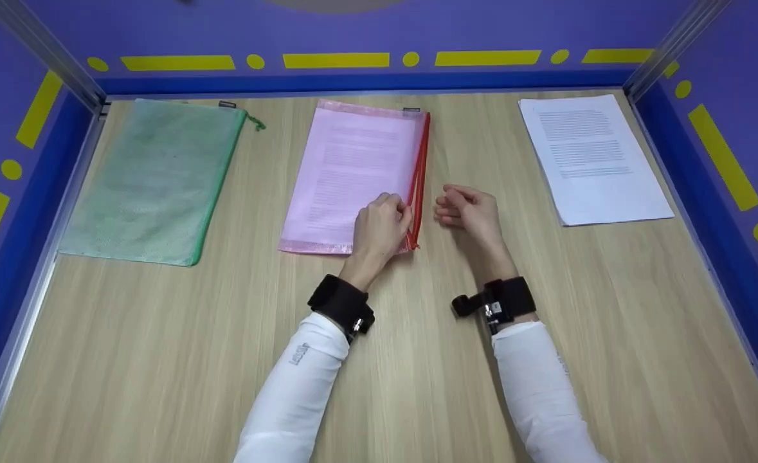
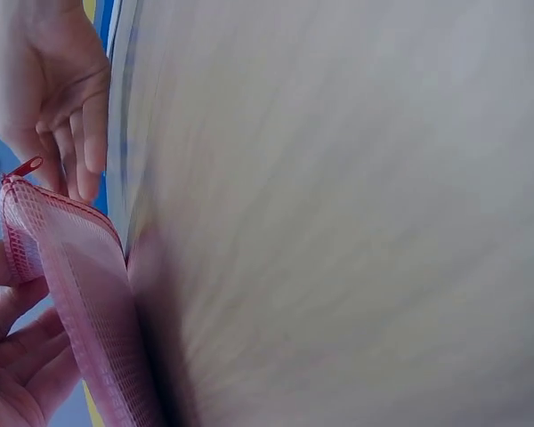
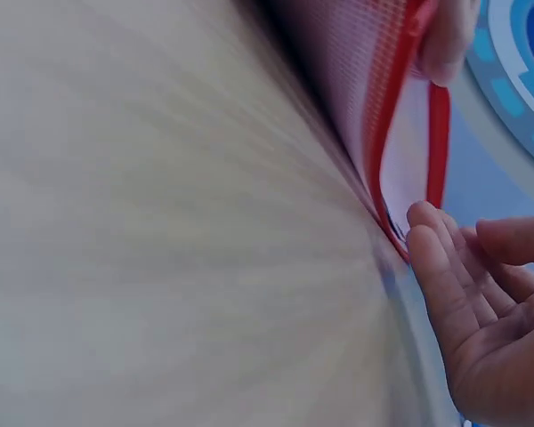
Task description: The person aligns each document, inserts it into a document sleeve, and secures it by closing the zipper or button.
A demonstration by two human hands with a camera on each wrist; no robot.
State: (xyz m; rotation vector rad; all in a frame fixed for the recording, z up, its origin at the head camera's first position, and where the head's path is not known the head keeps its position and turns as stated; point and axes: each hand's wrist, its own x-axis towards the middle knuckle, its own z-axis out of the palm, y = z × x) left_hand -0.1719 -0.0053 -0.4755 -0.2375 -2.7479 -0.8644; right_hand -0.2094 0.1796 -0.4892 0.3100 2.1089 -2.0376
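Pink mesh pouch [image 1: 353, 173] with red zipper [image 1: 419, 168], mid-desk [image 1: 417, 360]. The left hand [image 1: 382, 225] pinches its near right corner, lifting the edge. The right hand [image 1: 465, 209], just right of the zipper, is loosely curled and holds nothing. Judged step: working the zipper; next, the right fingers must find the pull. Printed sheets [image 1: 594, 157] lie far right, text unreadable; a green pouch [image 1: 153, 180] lies left.
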